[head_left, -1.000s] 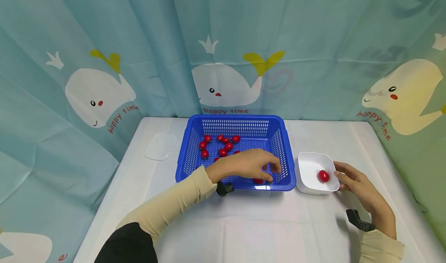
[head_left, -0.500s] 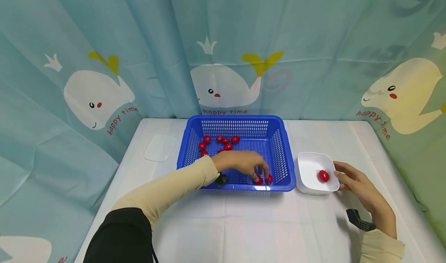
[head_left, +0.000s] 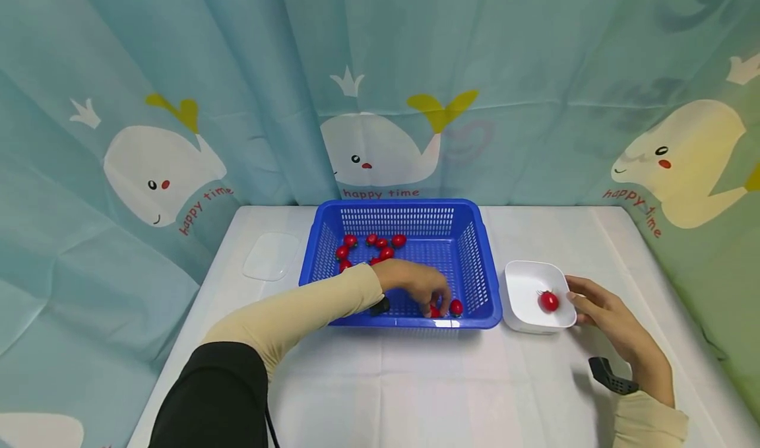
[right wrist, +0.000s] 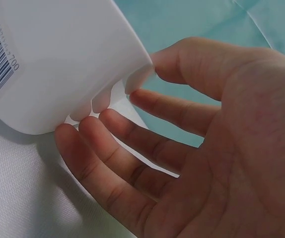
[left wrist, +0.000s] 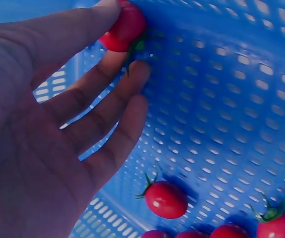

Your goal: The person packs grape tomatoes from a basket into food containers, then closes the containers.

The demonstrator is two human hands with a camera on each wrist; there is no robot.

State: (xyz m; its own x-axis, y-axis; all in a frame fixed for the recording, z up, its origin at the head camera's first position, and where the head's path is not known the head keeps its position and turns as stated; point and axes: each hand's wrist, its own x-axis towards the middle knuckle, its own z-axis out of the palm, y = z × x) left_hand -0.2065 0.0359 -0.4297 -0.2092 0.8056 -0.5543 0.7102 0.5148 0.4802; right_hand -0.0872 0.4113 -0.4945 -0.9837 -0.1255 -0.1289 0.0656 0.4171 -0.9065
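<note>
Blue plastic basket: perforated, it stands on the white counter, just left of the white bowl.
Left hand: reaches down into the basket's near right corner.
Left fingers: in the left wrist view the thumb and a fingertip pinch one cherry tomato against the basket's mesh wall; the other fingers lie fairly straight below it.
Held tomato: red, with a green stem, at the fingertips and low in the near right corner of the basket.
Neighbour tomato: just right of the left fingertips, on the basket floor by the near wall.
Loose tomatoes: a cluster at the far left of the basket floor, partly hidden behind the left forearm; the left wrist view shows several lying on the mesh, well apart from the pinched one.
Right hand: rests on the counter just right of the bowl.
Right fingers: loosely spread and only slightly bent; their tips touch the bowl's outer wall and grip nothing.
Bowl contents: a single tomato near its right side.
Clear lid: flat on the counter, left of the basket and apart from it.
Backdrop: a teal curtain printed with white whales.
</note>
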